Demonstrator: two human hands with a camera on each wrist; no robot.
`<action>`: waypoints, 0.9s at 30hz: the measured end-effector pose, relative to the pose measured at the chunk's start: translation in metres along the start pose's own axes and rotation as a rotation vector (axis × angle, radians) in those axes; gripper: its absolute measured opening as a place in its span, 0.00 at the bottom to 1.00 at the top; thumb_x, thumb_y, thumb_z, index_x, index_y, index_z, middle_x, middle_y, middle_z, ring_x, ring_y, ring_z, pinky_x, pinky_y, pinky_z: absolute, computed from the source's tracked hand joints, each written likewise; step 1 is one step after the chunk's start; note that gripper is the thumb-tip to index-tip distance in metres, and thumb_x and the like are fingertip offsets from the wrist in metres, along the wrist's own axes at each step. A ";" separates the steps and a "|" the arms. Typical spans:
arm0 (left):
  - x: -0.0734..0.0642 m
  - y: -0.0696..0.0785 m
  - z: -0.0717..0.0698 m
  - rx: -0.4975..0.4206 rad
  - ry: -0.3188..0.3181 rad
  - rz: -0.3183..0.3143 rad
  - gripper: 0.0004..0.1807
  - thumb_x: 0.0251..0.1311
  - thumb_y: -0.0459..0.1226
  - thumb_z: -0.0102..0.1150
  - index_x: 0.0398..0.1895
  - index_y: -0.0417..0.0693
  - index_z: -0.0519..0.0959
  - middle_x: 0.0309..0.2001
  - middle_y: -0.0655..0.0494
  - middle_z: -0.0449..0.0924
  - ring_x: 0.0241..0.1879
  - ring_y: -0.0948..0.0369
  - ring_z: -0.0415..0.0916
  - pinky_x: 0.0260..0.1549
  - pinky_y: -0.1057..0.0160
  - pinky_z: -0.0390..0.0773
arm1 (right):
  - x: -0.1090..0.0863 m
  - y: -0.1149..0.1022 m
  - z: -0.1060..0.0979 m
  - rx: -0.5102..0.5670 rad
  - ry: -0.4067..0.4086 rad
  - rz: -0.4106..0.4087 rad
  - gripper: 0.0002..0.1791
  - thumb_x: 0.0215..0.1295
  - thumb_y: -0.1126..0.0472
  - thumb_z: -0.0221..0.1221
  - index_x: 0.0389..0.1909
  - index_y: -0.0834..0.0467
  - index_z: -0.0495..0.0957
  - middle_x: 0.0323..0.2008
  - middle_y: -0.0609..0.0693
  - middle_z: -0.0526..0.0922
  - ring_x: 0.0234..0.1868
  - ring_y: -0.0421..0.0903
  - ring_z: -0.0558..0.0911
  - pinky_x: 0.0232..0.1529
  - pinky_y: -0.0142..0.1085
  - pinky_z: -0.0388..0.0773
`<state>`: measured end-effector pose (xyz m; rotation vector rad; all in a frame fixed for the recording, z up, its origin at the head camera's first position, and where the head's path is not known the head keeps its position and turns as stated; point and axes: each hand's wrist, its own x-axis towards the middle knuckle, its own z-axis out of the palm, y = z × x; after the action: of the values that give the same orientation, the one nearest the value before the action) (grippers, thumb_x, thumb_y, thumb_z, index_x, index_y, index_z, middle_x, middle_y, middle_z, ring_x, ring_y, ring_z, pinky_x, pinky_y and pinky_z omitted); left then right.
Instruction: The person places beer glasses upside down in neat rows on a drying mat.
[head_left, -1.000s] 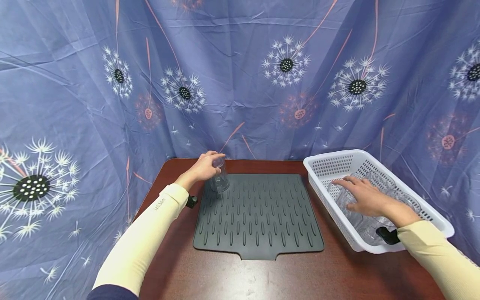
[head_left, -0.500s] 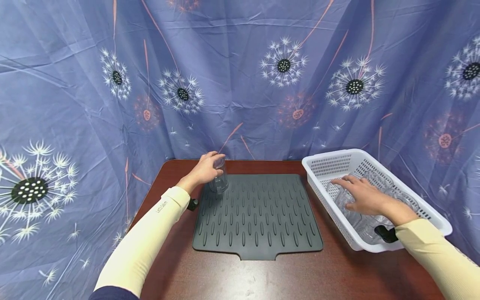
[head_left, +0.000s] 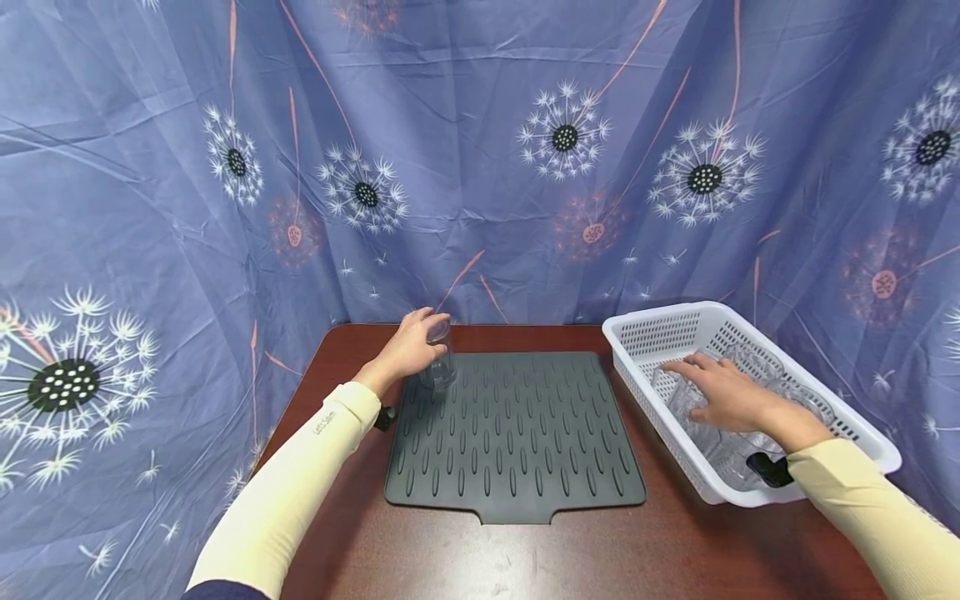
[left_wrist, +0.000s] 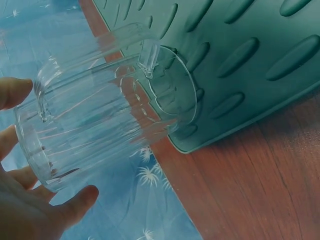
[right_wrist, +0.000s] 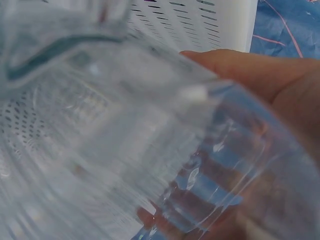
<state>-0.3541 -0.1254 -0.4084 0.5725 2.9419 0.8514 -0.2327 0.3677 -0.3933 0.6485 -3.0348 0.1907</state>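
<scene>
An upside-down clear glass mug (head_left: 445,372) stands at the back left corner of the dark grey ridged mat (head_left: 517,433). My left hand (head_left: 408,343) is at its raised base, fingers and thumb spread loosely around it. In the left wrist view the mug (left_wrist: 95,115) shows its handle on the upper side, and the thumb tip stands apart from the glass. My right hand (head_left: 723,396) reaches into the white basket (head_left: 660,311) over clear glassware, fingers spread. Up close, blurred glass (right_wrist: 125,125) covers much of the right wrist view, with fingers seen through it.
More clear glassware (head_left: 806,404) lies in the basket, which stands at the right of the brown table (head_left: 420,554). A blue dandelion-print curtain (head_left: 465,167) hangs right behind the table and along its left side.
My left hand's fingers have loosened slightly away from the mug's base, while the mug keeps its place on the mat. My right hand stays over the glassware. The head view has shifted a little.
</scene>
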 end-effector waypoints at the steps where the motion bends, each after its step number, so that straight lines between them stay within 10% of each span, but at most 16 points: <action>1: -0.001 0.000 0.000 -0.001 0.001 -0.002 0.33 0.69 0.42 0.60 0.76 0.57 0.64 0.80 0.44 0.47 0.80 0.43 0.39 0.72 0.37 0.54 | 0.000 0.000 0.000 0.000 -0.002 0.001 0.44 0.45 0.63 0.74 0.67 0.56 0.70 0.60 0.70 0.72 0.49 0.74 0.74 0.44 0.67 0.74; 27: -0.039 0.002 0.004 -0.020 0.203 0.057 0.31 0.65 0.40 0.61 0.72 0.54 0.69 0.76 0.47 0.56 0.77 0.48 0.49 0.68 0.41 0.63 | 0.002 0.003 0.003 0.019 0.018 0.013 0.44 0.43 0.61 0.76 0.67 0.56 0.72 0.59 0.71 0.74 0.47 0.72 0.75 0.43 0.64 0.75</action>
<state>-0.3161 -0.1354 -0.4140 0.6049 3.1066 1.0011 -0.2361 0.3693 -0.3963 0.6258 -3.0244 0.2248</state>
